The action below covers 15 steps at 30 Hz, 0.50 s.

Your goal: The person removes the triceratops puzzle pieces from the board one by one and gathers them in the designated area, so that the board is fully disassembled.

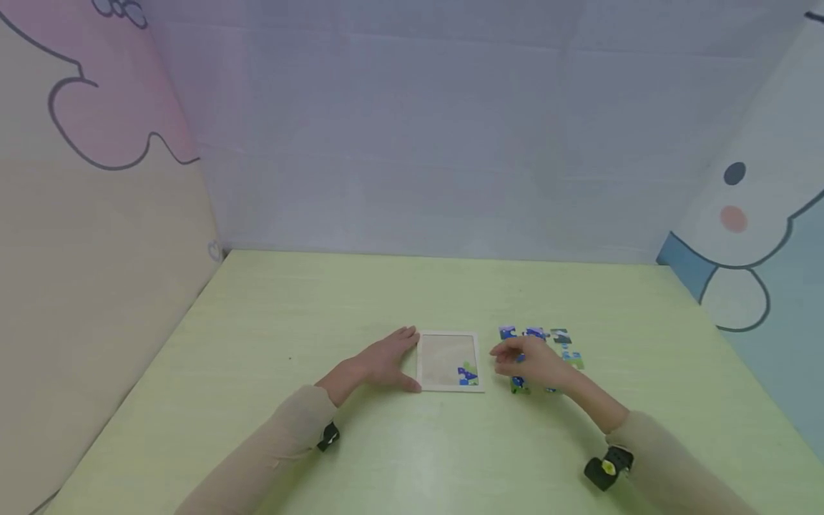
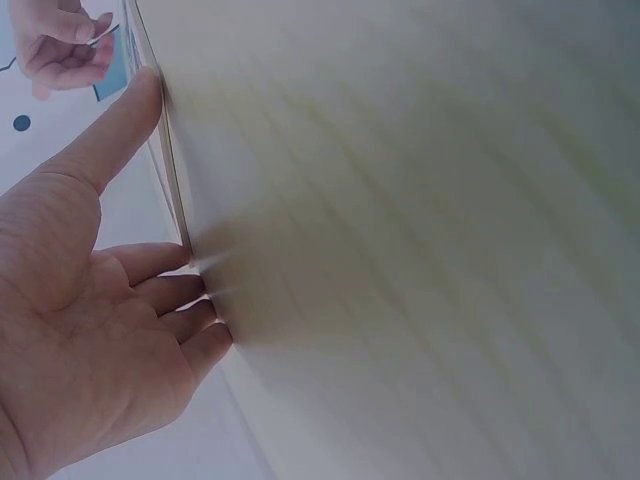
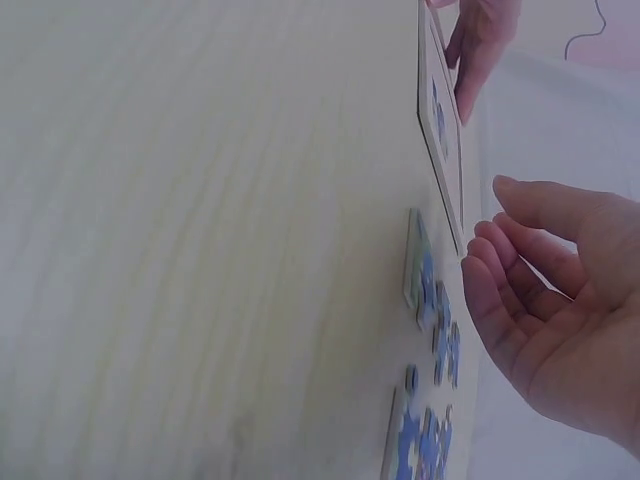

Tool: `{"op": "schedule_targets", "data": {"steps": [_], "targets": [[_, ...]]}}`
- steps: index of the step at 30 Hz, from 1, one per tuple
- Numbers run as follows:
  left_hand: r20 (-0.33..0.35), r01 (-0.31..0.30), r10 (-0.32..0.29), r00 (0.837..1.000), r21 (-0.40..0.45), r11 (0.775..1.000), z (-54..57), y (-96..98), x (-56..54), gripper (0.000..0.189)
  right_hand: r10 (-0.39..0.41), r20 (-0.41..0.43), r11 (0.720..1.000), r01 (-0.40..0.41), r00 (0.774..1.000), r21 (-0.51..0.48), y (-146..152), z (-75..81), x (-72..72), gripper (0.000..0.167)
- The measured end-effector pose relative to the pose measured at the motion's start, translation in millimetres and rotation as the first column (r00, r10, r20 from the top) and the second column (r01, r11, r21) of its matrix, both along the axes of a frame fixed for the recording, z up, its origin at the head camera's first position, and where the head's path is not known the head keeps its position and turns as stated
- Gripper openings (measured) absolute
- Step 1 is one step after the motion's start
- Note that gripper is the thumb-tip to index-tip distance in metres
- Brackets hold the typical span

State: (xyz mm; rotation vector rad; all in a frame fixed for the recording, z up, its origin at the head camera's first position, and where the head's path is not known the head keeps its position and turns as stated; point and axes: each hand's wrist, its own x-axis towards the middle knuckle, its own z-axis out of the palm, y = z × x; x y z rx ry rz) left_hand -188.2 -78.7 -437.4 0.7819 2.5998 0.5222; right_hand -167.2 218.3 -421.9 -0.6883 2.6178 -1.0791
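Note:
A pale wooden puzzle frame (image 1: 448,391) lies flat, with a few joined blue and green pieces (image 1: 468,373) in its lower right corner. My left hand (image 1: 388,359) rests at the frame's left side, thumb and fingers spread, fingertips touching its edge. Right of the frame, my right hand (image 1: 531,363) hovers over loose jigsaw pieces (image 1: 560,335). In the right wrist view, my right hand (image 3: 560,300) has loosely bent fingers, the thumb apart from them, and no piece shows between. Part of the loose pieces is hidden beneath that hand.
The light yellow-green table (image 1: 290,450) meets a plain pale cloth wall (image 1: 412,143) at its back. Side panels with cartoon drawings stand left and right. A small black camera (image 1: 608,466) is strapped at my right wrist, another (image 1: 328,436) at the left.

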Motion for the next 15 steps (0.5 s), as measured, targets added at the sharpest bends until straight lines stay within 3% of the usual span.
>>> {"op": "schedule_targets", "data": {"steps": [7,15], "targets": [[0.009,-0.001,0.001,1.0,0.007,1.0,1.5,0.3,-0.4,0.094,-0.038,0.055,0.999,0.038,0.998,0.014,-29.3,-11.3,-6.6,0.028],[0.008,-0.003,0.003,1.0,-0.004,1.0,5.0,0.0,2.5,0.094,-0.012,0.042,0.999,0.01,0.999,0.031,-42.7,-12.3,-8.0,0.03]]}}
